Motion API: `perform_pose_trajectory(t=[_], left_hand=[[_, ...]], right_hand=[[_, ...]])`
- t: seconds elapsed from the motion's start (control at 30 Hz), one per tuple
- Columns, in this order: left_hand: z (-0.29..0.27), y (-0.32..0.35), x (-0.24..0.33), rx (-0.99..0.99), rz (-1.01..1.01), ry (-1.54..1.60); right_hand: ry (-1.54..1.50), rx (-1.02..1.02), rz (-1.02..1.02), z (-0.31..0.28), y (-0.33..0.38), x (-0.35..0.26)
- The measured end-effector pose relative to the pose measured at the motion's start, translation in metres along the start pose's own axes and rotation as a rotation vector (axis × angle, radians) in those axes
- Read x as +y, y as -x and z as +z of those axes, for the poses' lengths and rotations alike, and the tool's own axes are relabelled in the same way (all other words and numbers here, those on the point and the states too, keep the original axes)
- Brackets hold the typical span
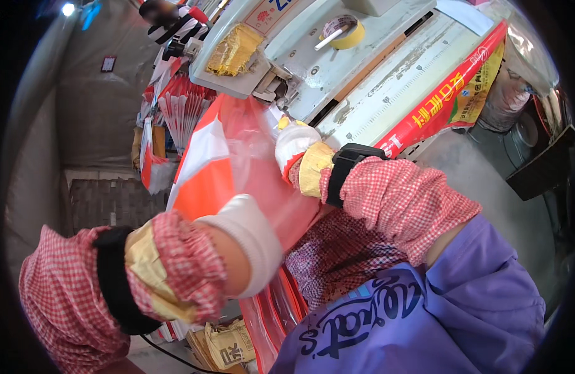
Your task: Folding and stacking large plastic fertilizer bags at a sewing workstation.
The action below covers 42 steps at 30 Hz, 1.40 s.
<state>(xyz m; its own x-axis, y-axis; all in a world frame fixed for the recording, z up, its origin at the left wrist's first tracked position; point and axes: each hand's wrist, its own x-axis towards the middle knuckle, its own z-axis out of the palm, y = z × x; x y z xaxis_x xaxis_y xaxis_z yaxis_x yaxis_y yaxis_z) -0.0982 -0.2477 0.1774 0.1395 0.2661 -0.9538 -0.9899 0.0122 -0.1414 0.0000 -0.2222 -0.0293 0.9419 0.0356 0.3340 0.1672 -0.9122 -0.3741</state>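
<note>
A red, white and orange plastic sack (pixel 203 165) hangs in front of me, its upper part next to the metal foot of a large pale machine (pixel 206 71). My right hand (pixel 295 144), in a white glove with red and yellow parts, is closed on the sack's upper edge beside that foot. Lower down, my left hand (pixel 253 240) in a white glove lies against the sack's near side. The glove's back and motion blur hide its fingers. Both forearms wear red-checked sleeves and black straps.
A yellow tape roll (pixel 352 38) with a white stick rests on the machine. Yellow cloth (pixel 234 50) covers part of its end. Red printed film (pixel 449 93) lines the worktop edge. Folded sacks (pixel 181 109) hang at left, below a person (pixel 175 25). More sacks (pixel 272 318) lie near my lap.
</note>
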Motion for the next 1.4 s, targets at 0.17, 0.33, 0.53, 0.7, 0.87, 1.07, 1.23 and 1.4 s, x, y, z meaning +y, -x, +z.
perform_pose_trajectory(t=[0.17, 0.33, 0.53, 0.7, 0.87, 1.07, 1.23, 1.4], left_hand=[[0.01, -0.021, 0.023, 0.251, 0.179, 0.214], [-0.019, -0.065, 0.044, 0.722, 0.233, 0.539], [-0.025, -0.01, -0.009, 0.377, 0.058, 0.316], [0.002, 0.009, -0.018, 0.348, -0.001, 0.186], [0.019, 0.025, -0.07, 0.617, 0.044, 0.223], [-0.011, 0.07, -0.083, 0.315, -0.396, 0.852], [-0.009, 0.029, -0.092, 0.553, -0.022, 1.039], [-0.006, 0.032, -0.093, 0.114, 0.319, 0.922]], right_hand=[[0.024, 0.041, 0.011, -0.006, 0.0, 0.001], [0.043, 0.142, 0.077, 0.035, -0.009, -0.003], [0.111, 0.235, 0.101, 0.071, -0.024, -0.011], [0.021, 0.021, 0.054, 0.037, -0.027, 0.014], [-0.074, -0.182, -0.047, -0.002, -0.021, 0.016], [-0.176, -0.441, -0.131, -0.042, -0.032, 0.038], [-0.168, -0.66, -0.291, -0.026, -0.061, 0.066], [-0.327, -0.455, -0.308, -0.014, -0.061, 0.064]])
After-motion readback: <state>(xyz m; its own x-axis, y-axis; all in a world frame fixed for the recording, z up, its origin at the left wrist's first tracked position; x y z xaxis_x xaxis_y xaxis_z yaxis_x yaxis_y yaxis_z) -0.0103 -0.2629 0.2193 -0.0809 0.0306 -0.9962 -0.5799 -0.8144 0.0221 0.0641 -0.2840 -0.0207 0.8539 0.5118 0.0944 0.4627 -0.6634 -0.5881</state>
